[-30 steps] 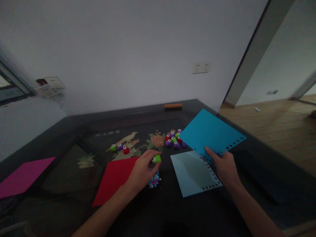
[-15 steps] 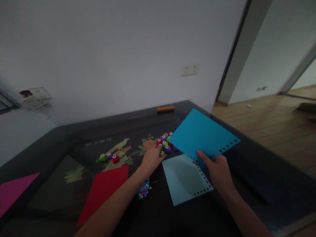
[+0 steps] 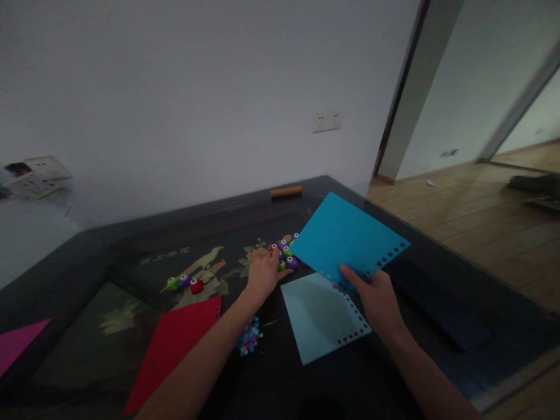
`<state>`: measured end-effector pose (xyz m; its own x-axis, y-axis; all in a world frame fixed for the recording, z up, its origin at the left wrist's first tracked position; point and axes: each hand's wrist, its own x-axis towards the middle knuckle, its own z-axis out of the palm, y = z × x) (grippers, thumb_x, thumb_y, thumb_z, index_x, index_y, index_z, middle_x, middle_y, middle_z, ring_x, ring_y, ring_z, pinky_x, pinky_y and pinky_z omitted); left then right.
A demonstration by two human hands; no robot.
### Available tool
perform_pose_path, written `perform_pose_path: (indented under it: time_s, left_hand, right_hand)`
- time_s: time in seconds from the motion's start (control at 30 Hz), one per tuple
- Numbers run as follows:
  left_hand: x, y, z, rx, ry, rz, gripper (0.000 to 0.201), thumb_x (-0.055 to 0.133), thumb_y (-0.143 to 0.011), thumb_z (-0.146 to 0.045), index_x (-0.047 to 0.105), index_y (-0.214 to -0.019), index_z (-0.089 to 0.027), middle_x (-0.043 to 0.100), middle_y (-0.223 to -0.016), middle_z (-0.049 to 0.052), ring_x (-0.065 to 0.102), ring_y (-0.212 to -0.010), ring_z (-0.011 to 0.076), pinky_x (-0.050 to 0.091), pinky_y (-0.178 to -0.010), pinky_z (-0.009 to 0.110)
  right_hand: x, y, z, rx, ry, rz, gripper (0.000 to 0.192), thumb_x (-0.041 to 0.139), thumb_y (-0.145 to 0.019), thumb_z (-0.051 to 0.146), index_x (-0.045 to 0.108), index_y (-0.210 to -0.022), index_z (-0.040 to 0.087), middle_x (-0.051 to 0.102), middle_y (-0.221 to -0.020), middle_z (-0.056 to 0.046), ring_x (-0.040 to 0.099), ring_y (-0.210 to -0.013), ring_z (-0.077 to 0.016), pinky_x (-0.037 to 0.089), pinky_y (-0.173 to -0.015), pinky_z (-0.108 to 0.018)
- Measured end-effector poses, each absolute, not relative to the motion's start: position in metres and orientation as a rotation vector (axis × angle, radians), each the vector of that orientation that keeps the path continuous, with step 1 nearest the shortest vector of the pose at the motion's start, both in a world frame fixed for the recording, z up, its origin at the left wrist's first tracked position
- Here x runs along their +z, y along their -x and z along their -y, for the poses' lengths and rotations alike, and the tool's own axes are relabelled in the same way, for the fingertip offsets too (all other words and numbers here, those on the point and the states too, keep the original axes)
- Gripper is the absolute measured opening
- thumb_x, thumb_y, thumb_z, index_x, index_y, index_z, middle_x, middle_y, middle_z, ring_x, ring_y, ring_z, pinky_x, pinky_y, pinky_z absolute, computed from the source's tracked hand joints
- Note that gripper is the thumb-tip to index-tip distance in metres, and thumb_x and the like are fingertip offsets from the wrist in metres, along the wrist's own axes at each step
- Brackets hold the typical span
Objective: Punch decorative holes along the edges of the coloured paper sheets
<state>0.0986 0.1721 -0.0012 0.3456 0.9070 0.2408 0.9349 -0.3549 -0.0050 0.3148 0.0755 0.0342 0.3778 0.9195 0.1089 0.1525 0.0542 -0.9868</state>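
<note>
Blue sheet [image 3: 345, 239] pinched firm in right hand [image 3: 376, 300]; left hand [image 3: 261, 269], fingers curled over small punches [image 3: 285, 252], best picking one cleanly.

A bright blue paper sheet [image 3: 347, 236] with a row of punched holes along its lower right edge is held tilted above the table, right of centre. A cluster of small purple, green and red plastic craft punches [image 3: 285, 252] lies at centre frame, just left of the sheet's corner.

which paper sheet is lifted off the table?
The bright blue sheet, pinched at its punched edge by the right hand. The pale blue sheet, red sheet and magenta sheet lie flat.
</note>
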Motion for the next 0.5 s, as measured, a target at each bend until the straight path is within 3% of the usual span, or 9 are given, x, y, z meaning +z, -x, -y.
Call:
perform_pose_path:
  time_s: [0.07, 0.17, 0.3, 0.4, 0.5]
  left_hand:
    - [0.001, -0.095, -0.169, -0.365, 2.465, 1.716, 0.053, 0.057, -0.078, -0.054, 0.048, -0.114, -0.016, 0.060, -0.108, 0.016, 0.053, -0.106, 0.0305, 0.041, -0.085, 0.039]
    - [0.009, -0.085, -0.159, -0.525, 2.590, 1.770, 0.038, 0.055, -0.081, -0.047, 0.052, -0.105, -0.017, 0.061, -0.100, 0.011, 0.057, -0.094, 0.0258, 0.044, -0.077, 0.035]
    - [0.027, -0.068, -0.137, -1.024, 2.923, 1.781, 0.023, 0.047, -0.086, -0.034, 0.056, -0.098, -0.017, 0.062, -0.090, 0.006, 0.058, -0.079, 0.0185, 0.045, -0.069, 0.030]
    - [0.041, -0.060, -0.118, -1.426, 3.006, 1.968, 0.031, 0.038, -0.089, -0.037, 0.061, -0.090, -0.015, 0.064, -0.083, 0.005, 0.058, -0.075, 0.0171, 0.046, -0.067, 0.028]
    - [0.048, -0.059, -0.101, -1.493, 3.024, 2.179, 0.036, 0.039, -0.088, -0.042, 0.063, -0.082, -0.015, 0.064, -0.076, 0.003, 0.059, -0.071, 0.0167, 0.046, -0.066, 0.027]
  right_hand:
    - [0.034, -0.314, -0.076, 0.793, 1.415, 1.062, 0.030, 0.067, -0.069, 0.044, 0.068, -0.077, 0.015, 0.072, -0.081, -0.008, 0.066, -0.076, -0.0253, 0.051, -0.074, -0.039]
    - [0.031, -0.313, -0.077, 0.835, 1.413, 1.106, 0.031, 0.067, -0.069, 0.045, 0.067, -0.077, 0.015, 0.072, -0.082, -0.008, 0.066, -0.076, -0.0257, 0.051, -0.075, -0.040]
    - [0.024, -0.312, -0.078, 1.000, 1.396, 1.172, 0.034, 0.067, -0.069, 0.047, 0.066, -0.077, 0.014, 0.071, -0.085, -0.010, 0.066, -0.076, -0.0262, 0.052, -0.072, -0.041]
    - [0.020, -0.309, -0.078, 1.132, 1.384, 1.237, 0.035, 0.067, -0.069, 0.047, 0.066, -0.081, 0.014, 0.071, -0.085, -0.010, 0.066, -0.074, -0.0248, 0.053, -0.070, -0.039]
    - [0.019, -0.305, -0.078, 1.218, 1.386, 1.327, 0.032, 0.067, -0.070, 0.044, 0.066, -0.081, 0.014, 0.071, -0.084, -0.009, 0.066, -0.072, -0.0228, 0.053, -0.069, -0.038]
